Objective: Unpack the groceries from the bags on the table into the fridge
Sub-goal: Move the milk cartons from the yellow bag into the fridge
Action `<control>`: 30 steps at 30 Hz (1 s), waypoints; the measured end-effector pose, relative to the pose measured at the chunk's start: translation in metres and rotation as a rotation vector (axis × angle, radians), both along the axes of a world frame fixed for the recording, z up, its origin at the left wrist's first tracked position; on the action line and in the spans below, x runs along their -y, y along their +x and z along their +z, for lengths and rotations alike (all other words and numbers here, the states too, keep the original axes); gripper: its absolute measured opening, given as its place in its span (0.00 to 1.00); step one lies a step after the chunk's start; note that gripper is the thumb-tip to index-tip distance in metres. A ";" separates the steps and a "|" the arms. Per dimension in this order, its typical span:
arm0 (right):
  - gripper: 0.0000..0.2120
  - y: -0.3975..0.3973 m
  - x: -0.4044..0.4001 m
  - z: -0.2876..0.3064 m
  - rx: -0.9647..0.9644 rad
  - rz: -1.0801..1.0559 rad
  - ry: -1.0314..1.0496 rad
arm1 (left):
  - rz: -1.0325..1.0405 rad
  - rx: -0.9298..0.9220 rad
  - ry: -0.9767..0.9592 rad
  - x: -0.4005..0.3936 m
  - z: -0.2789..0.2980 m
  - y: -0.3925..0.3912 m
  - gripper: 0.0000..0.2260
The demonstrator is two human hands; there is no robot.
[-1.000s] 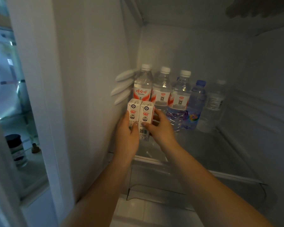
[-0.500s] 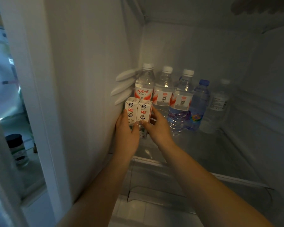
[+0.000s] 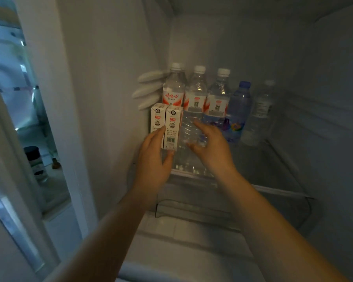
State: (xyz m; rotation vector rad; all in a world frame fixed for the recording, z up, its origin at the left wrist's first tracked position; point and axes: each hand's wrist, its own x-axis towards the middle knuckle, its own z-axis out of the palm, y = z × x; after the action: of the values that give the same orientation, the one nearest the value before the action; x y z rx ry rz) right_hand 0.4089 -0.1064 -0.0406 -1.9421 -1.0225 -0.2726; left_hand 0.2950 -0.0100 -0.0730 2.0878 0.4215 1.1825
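Dim white fridge interior (image 3: 114, 82), lit faintly from the open side. Standing upright on the glass shelf (image 3: 273, 176): two small milk cartons (image 3: 165, 127) side by side, tucked against the left wall, just in front of a row of water bottles (image 3: 196, 98) lining the back. Touching the left carton's front with straight, released fingers: left hand (image 3: 153, 159), thumb reaching under the right carton's lower edge, gripping nothing. Hovering just right of the cartons and apart from them: right hand (image 3: 210, 147), fingers spread and loose, holding nothing, partly covering the lower bottles. Sitting further right in the row: a blue-capped bottle (image 3: 238, 110) and a paler clear bottle (image 3: 261, 112). Showing beyond the fridge wall at left: a dark-lidded jar (image 3: 35, 163) on a door shelf.
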 end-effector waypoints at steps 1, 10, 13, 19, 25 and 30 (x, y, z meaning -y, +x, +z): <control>0.29 -0.004 0.008 -0.004 0.004 -0.013 -0.003 | -0.003 -0.023 0.027 0.004 -0.003 -0.007 0.28; 0.28 -0.065 0.091 -0.032 0.138 -0.170 -0.046 | -0.117 -0.210 0.266 0.041 -0.020 -0.061 0.26; 0.28 -0.096 0.119 -0.042 0.149 -0.261 -0.129 | -0.189 -0.247 0.352 0.049 -0.027 -0.090 0.25; 0.27 -0.198 0.165 -0.071 0.120 -0.409 -0.294 | -0.280 -0.382 0.422 0.071 -0.053 -0.170 0.23; 0.28 -0.301 0.220 -0.099 0.048 -0.529 -0.438 | -0.461 -0.454 0.463 0.112 -0.085 -0.238 0.23; 0.29 -0.374 0.277 -0.119 -0.042 -0.650 -0.528 | -0.622 -0.439 0.583 0.166 -0.103 -0.270 0.23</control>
State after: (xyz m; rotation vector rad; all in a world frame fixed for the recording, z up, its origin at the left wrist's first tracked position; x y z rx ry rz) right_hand 0.0354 -0.3836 -0.1598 -2.7230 -0.4200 -0.3396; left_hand 0.0249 -0.1763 -0.1759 2.6949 -0.4272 0.4974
